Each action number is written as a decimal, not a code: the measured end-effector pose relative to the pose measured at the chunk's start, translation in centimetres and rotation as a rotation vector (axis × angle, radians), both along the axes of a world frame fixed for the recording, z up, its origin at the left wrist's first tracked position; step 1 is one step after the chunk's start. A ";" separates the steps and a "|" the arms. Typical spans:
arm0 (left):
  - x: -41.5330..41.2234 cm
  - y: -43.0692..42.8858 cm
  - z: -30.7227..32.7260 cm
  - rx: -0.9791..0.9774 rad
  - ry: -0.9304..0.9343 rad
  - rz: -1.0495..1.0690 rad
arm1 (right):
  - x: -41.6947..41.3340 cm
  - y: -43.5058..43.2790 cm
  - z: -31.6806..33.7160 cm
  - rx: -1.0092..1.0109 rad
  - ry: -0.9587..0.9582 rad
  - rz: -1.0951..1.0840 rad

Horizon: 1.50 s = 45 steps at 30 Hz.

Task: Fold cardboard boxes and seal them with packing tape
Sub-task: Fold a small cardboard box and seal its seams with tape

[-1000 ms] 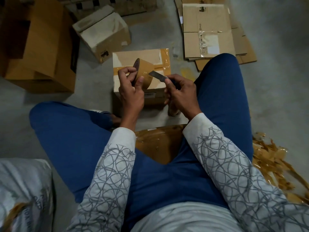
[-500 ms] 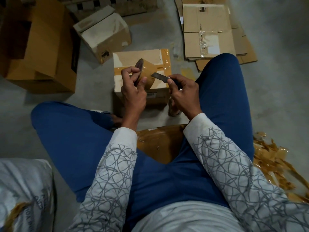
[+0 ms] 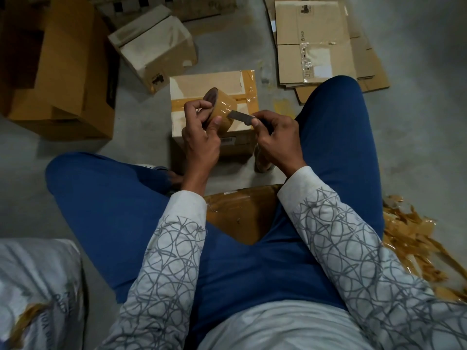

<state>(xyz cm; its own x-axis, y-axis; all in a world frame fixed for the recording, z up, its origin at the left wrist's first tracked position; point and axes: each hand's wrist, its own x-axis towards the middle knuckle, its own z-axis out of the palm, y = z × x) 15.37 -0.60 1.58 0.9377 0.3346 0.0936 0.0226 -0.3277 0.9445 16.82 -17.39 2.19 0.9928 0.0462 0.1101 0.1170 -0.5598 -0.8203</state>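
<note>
Left hand curls round the tape roll, thumb pressed on its face, holding it right above the taped box. Right hand, over that box's right edge, grips a small knife, blade tip touching the roll. Flattened cartons lie beyond the box on the floor.

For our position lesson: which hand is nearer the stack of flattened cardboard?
Right. The right hand, holding a blade, sits below and left of the flattened cardboard; the left hand, gripping the tape roll, is farther left again.
</note>
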 end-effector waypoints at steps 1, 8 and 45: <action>0.0 0.1 0.0 0.000 0.001 -0.003 | 0.1 0.0 0.0 0.014 0.032 0.006; 0.3 0.2 -0.4 -0.072 -0.009 -0.019 | 0.0 -0.2 0.5 0.414 0.273 0.105; -1.1 -1.7 0.1 0.009 0.087 -0.133 | 1.0 1.3 -1.8 0.064 -0.047 0.018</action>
